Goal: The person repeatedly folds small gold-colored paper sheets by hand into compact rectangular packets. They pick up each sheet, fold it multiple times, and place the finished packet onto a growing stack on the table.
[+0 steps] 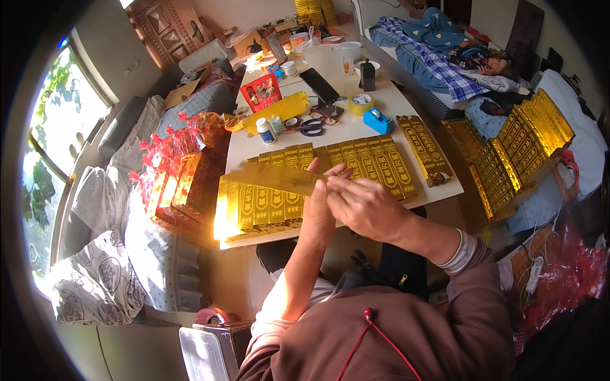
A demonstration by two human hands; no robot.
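Observation:
My left hand (pixel 318 205) holds one end of a long gold foil paper strip (pixel 276 178) that juts out leftward and is blurred. My right hand (pixel 364 207) meets it at that same end, its fingers bent in at the strip's tip. Below both hands, overlapping gold printed paper strips lie on the white table in a left row (pixel 281 205) and a right row (pixel 376 159). A separate stack of gold strips (pixel 424 150) lies near the table's right edge. Whether my right fingers grip the strip or only touch it is hard to tell.
Beyond the rows are scissors (pixel 312 126), a white bottle (pixel 265 131), a blue tape dispenser (pixel 379 121), a tape roll (pixel 361 103) and a smartphone (pixel 319 86). Red-wrapped bundles (pixel 176 176) stand left; folded gold panels (pixel 519 143) stand right. A person lies on a bed (pixel 450 85) behind.

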